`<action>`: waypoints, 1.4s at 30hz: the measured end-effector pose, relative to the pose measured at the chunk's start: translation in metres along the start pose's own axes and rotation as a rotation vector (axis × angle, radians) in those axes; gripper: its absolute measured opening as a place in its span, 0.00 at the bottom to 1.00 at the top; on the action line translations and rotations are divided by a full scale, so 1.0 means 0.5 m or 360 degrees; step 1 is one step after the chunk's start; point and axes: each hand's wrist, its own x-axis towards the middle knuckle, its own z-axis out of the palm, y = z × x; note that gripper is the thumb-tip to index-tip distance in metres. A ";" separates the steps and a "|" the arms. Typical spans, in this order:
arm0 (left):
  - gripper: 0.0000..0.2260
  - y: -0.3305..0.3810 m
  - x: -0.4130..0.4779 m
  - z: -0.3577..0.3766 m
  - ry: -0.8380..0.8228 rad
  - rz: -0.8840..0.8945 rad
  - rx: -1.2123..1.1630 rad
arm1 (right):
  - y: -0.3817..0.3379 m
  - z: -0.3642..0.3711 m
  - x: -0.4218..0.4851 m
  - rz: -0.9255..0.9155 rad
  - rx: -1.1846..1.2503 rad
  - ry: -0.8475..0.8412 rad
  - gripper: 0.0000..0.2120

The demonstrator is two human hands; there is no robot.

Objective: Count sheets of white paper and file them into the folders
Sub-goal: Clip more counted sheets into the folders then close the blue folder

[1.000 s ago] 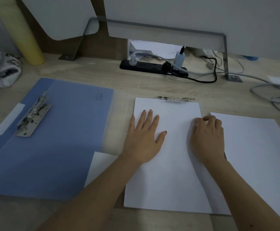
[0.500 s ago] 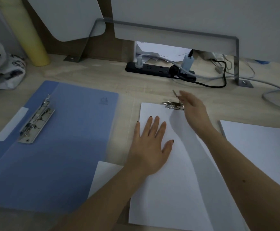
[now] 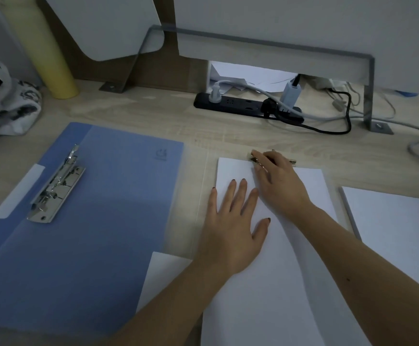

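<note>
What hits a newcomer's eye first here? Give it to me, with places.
Two bare hands meet at the centre: the left hand lies flat on white paper, while the right hand touches the clip at the paper's far edge. To the left an open blue folder shows its metal clamp. To the right lies a second paper stack.
</note>
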 end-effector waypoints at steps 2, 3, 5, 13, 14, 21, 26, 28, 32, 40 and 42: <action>0.30 -0.002 0.000 0.001 -0.0004 0.0000 0.0012 | 0.003 0.003 -0.005 -0.0045 -0.0066 -0.0021 0.20; 0.29 -0.003 -0.001 0.002 -0.0005 0.0008 -0.0009 | 0.005 0.005 -0.006 -0.0061 -0.0099 -0.0036 0.21; 0.29 -0.004 0.001 0.004 0.0022 0.0016 0.0005 | 0.004 0.008 -0.007 -0.0058 -0.0129 -0.0051 0.22; 0.30 -0.004 0.000 -0.005 -0.0104 0.0005 0.0016 | -0.005 0.001 -0.014 0.0044 -0.0036 -0.0110 0.20; 0.30 -0.003 0.001 -0.004 -0.0135 -0.0002 0.0036 | -0.006 -0.005 -0.017 0.0050 -0.0019 -0.0145 0.21; 0.38 0.017 0.010 -0.035 -0.0250 0.0089 0.0068 | 0.073 -0.155 -0.105 0.0506 0.0270 -0.0120 0.18; 0.36 0.148 0.005 -0.059 -0.0197 0.0538 0.0027 | 0.220 -0.275 -0.237 0.0984 0.0103 -0.0016 0.17; 0.34 0.221 -0.005 -0.063 -0.0342 0.0700 -0.0125 | 0.275 -0.303 -0.279 0.1186 0.0055 0.0022 0.18; 0.29 0.306 -0.015 -0.041 -0.0443 0.0885 -0.0051 | 0.348 -0.339 -0.334 0.1385 -0.0155 0.0105 0.20; 0.29 0.325 -0.020 -0.019 -0.0604 0.0842 0.0189 | 0.394 -0.367 -0.338 0.1623 -0.0002 0.0032 0.14; 0.30 0.317 -0.021 -0.010 -0.0539 0.0843 0.0187 | 0.404 -0.366 -0.331 0.1667 0.0040 0.0045 0.17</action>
